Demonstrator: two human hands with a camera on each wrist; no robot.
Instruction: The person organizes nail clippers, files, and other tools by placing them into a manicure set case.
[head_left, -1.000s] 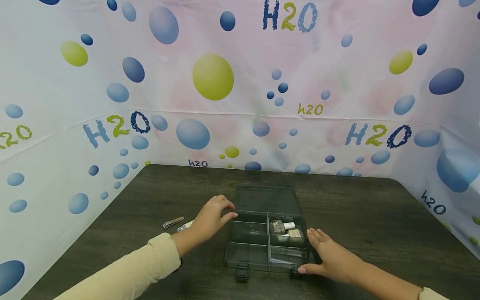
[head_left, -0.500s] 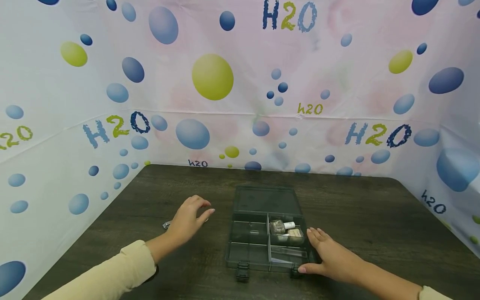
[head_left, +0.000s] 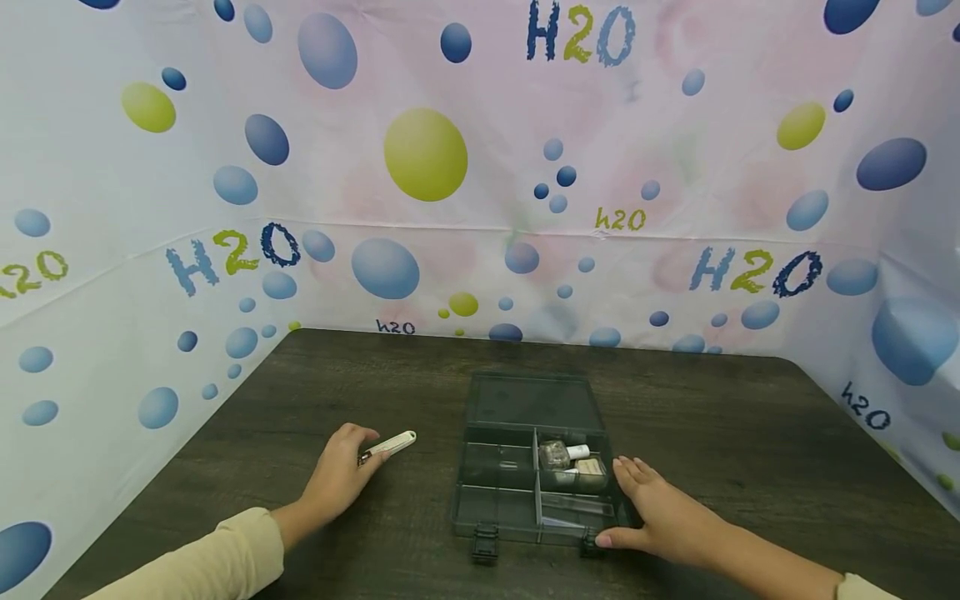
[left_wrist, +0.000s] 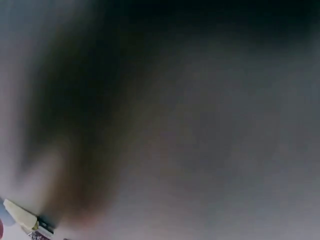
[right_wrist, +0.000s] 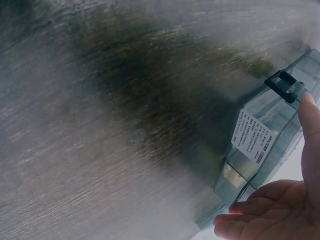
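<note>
Cream-handled tool, maybe a nail clipper, appears to lie on tabletop, left of open compartment box. Left hand at its near end; can't tell if pinching. Right hand spread against box. Tool likely light, stiff, slick; pinch mid-handle.

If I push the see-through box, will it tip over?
The box probably slides rather than tips, since it sits low and wide on the table. Its clear walls look like plastic, so it's likely stiff. The bottles inside look loose, so they might rattle.
</note>
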